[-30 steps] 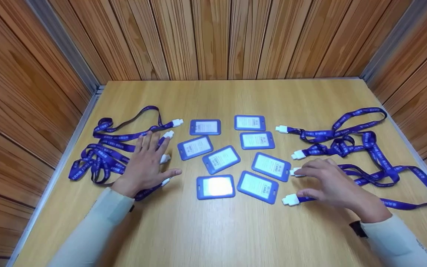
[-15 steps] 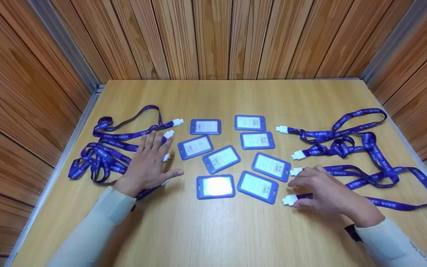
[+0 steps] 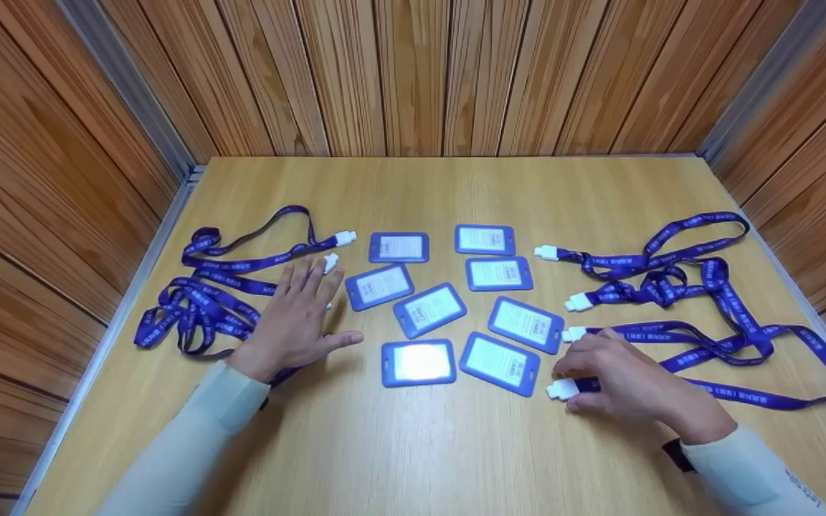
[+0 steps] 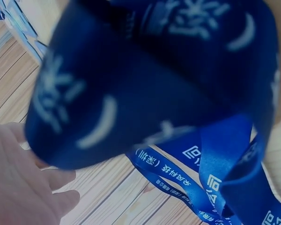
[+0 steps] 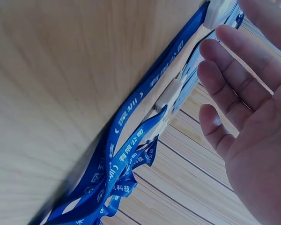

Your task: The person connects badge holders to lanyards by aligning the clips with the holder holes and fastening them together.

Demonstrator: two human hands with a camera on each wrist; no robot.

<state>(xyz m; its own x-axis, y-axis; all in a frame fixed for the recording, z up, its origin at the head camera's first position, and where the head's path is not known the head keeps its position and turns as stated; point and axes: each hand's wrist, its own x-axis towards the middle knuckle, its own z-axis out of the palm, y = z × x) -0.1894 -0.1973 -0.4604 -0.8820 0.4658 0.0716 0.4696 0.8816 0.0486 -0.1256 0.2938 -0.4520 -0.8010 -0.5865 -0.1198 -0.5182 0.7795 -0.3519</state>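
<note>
My left hand (image 3: 287, 326) is spread, fingers straight, over the left group of purple-blue lanyards (image 3: 205, 308), hiding some of their white clips. In the left wrist view a loop of lanyard strap (image 4: 122, 89) looms close, with the hand (image 4: 23, 183) beyond it. My right hand (image 3: 628, 380) reaches over the nearest lanyard of the right group; thumb and forefinger stand on either side of the strap just behind its white clip (image 3: 563, 389). The right wrist view shows the fingers (image 5: 243, 89) relaxed and apart beside the strap (image 5: 140, 96).
Several blue badge holders (image 3: 429, 309) with white cards lie flat in the middle of the wooden table (image 3: 413, 451). More lanyards (image 3: 671, 287) with white clips lie to the right. Wood-plank walls (image 3: 413, 79) enclose the back and both sides.
My right hand has moved left and slightly nearer, its thumb and forefinger coming down to the nearest clip. The left hand has shifted slightly right. Lanyards and badge holders have stayed in place.
</note>
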